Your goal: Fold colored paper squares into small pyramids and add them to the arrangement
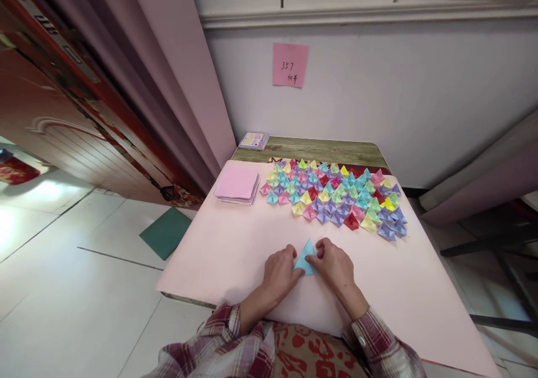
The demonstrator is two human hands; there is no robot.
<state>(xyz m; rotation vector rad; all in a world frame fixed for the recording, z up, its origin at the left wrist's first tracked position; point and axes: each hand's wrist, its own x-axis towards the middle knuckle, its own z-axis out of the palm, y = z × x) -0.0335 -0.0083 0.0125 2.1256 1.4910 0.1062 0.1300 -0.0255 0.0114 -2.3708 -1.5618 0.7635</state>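
Observation:
A light blue piece of folded paper (308,253), shaped like a triangle with its tip pointing away from me, is between my hands over the pink table covering. My left hand (281,271) pinches its left lower side between thumb and fingers. On the right side, my right hand (335,263) holds it, thumb across the front and fingers curled. Beyond my hands lie many small folded paper pieces (336,193) in several colours, set close together in rows. A stack of square paper sheets (237,184), pink on top, sits at the left.
The pink-covered table (210,243) shows its wooden top at the far end, where a small packet (254,140) lies. A pink note (290,65) is stuck on the wall behind. A green square (166,233) lies on the floor to the left. Dark metal legs (491,249) stand at right.

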